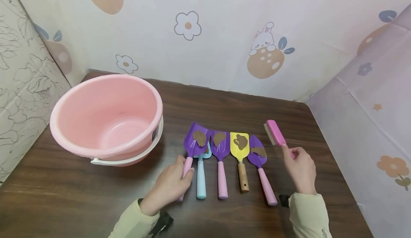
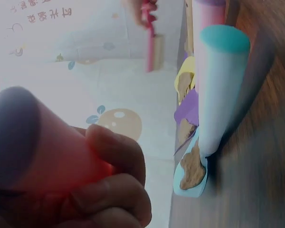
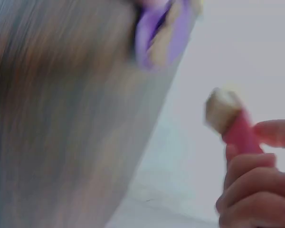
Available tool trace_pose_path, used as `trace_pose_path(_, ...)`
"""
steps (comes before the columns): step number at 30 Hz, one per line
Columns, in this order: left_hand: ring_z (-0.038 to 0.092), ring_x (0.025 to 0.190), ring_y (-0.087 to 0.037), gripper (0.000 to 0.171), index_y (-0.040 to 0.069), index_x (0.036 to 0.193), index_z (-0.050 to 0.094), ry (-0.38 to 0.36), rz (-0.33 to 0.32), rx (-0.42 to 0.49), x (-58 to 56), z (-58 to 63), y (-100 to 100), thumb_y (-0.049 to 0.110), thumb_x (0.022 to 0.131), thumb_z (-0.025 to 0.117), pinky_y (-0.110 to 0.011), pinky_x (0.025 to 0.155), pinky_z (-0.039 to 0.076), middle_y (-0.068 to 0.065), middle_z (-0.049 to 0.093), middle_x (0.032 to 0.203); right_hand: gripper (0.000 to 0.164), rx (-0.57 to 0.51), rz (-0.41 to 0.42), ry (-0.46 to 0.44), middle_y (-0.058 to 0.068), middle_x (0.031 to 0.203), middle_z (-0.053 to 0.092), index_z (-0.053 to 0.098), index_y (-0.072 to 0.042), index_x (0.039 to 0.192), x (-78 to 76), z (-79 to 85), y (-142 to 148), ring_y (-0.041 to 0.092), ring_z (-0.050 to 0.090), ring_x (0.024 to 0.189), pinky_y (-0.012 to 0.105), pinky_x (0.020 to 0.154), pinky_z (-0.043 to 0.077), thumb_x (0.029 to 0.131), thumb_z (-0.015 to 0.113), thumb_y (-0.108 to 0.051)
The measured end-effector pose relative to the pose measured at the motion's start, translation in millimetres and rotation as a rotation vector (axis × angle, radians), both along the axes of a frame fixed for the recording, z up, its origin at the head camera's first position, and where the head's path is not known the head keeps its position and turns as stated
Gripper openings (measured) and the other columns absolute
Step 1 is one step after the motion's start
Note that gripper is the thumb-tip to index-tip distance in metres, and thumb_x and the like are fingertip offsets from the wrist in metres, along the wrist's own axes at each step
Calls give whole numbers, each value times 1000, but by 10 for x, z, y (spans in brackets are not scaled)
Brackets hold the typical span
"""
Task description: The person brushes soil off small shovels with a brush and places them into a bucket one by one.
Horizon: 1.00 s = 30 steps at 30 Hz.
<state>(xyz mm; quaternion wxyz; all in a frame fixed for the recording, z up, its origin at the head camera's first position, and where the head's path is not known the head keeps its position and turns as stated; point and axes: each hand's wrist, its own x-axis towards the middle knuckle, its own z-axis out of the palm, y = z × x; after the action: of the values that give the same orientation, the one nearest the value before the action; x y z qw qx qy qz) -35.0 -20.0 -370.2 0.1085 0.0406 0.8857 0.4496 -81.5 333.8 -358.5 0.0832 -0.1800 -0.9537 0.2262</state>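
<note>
Left hand (image 1: 168, 186) gripped a spatula (image 1: 192, 149), its blade (image 1: 188, 141) slanting away and right, and there, right hand (image 1: 301, 168) gripped the brush (image 1: 277, 133), bristle end (image 1: 269, 135) away and left!

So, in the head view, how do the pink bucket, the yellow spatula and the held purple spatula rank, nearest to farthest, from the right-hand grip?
1. Yellow spatula: just left of the right-hand grip.
2. Held purple spatula: farther left, in the left-hand grip.
3. Pink bucket: farthest left.
</note>
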Motion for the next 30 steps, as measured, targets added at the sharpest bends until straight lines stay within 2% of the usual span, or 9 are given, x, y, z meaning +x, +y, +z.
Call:
trace_pose_path(2, 49, 50, -14, 27, 2, 109, 49, -2, 2, 3, 4, -5, 8, 20, 92, 56, -30, 51, 39, -4, 50, 62, 44, 5, 60, 83, 13, 71, 62, 64, -1, 94, 60, 48, -180, 20, 51, 57, 31, 53, 35, 95, 52, -43)
trace_pose_path(5, 49, 44, -13, 25, 2, 109, 48, -8, 4, 26, 10, -10, 21, 20, 93, 55, -29, 50, 39, -4, 50, 61, 34, 4, 210, 170, 3, 58, 50, 64, -5, 85, 142, 113, -424, 9, 39, 48, 27, 46, 31, 93, 60, -38)
trace_pose_path(9, 48, 39, -11, 24, 1, 108, 47, -7, -8, 66, 12, -4, 44, 19, 94, 53, -28, 46, 40, -5, 50, 61, 21, 14, 408, 266, -8, 54, 34, 62, -10, 76, 237, 187, -708, 2, 27, 46, 23, 42, 24, 86, 71, -26)
trace_pose_path(11, 47, 36, -10, 24, 0, 109, 47, -10, -13, 88, 10, 0, 55, 19, 95, 53, -28, 43, 40, -5, 50, 61, 20, 31, 488, 294, -11, 55, 31, 60, -12, 74, 278, 221, -823, -1, 25, 46, 21, 42, 22, 83, 74, -23)
trace_pose_path(14, 46, 34, -9, 24, 0, 109, 46, -21, -17, 122, 15, 5, 65, 18, 95, 52, -29, 40, 40, -6, 49, 61, 21, 65, 560, 293, -13, 55, 30, 61, -14, 74, 331, 257, -970, -2, 26, 47, 19, 43, 22, 79, 78, -24)
trace_pose_path(18, 46, 32, -8, 24, -1, 110, 45, -31, -24, 146, 25, 14, 74, 18, 95, 51, -30, 38, 41, -7, 49, 62, 26, 116, 606, 266, -13, 53, 28, 60, -14, 70, 369, 262, -1109, -1, 26, 47, 19, 43, 22, 73, 82, -28)
trace_pose_path(22, 46, 36, -10, 23, -1, 108, 45, -6, -33, 125, 41, 31, 83, 17, 95, 52, -28, 40, 40, -7, 49, 65, 28, 161, 621, 235, -14, 51, 28, 61, -15, 70, 372, 240, -1194, -1, 27, 46, 19, 43, 22, 72, 82, -34)
trace_pose_path(30, 47, 50, -12, 20, 0, 103, 46, 57, -54, 72, 87, 81, 87, 16, 94, 53, -25, 45, 37, -5, 48, 66, 30, 204, 585, 214, -11, 50, 29, 62, -14, 70, 349, 233, -1223, 3, 27, 46, 21, 42, 22, 72, 82, -36)
